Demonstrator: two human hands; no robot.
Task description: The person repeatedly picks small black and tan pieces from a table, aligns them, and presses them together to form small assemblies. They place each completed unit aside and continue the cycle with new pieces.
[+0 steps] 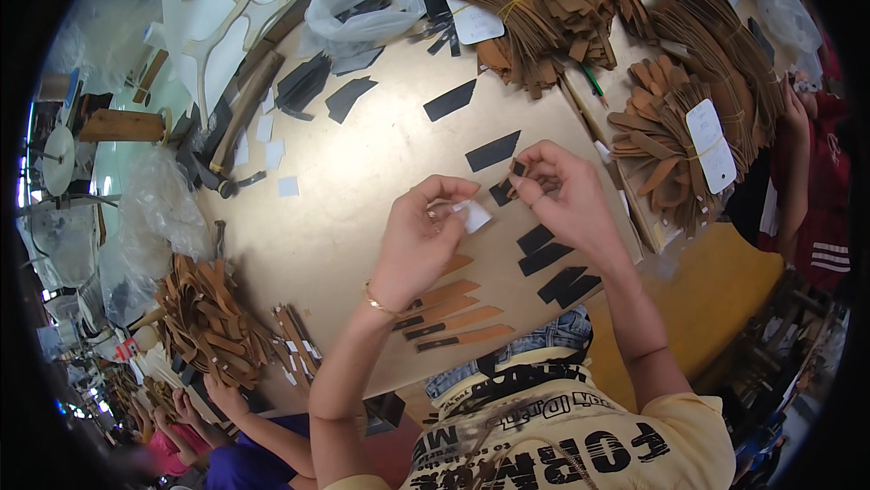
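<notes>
My left hand (421, 232) is closed in a pinch on a small white backing paper (474, 216) above the middle of the table. To its right, my right hand (566, 196) pinches a small black-and-brown piece (518, 168) between thumb and fingers; the fingers hide part of it. Dark strips (493, 152) with slanted ends lie just beyond my right hand, and more black strips (544, 256) lie below its wrist. Brown leather strips (467, 316), some with black ends, are laid in a row near my left forearm.
Bundled brown leather strips (544, 10) are piled at the far right, more (666, 141) at the right, others (204, 318) at the left. A hammer (240, 123), white paper scraps (287, 187) and a plastic bag (362, 5) lie farther back. Other people's arms (263, 431) show at both sides.
</notes>
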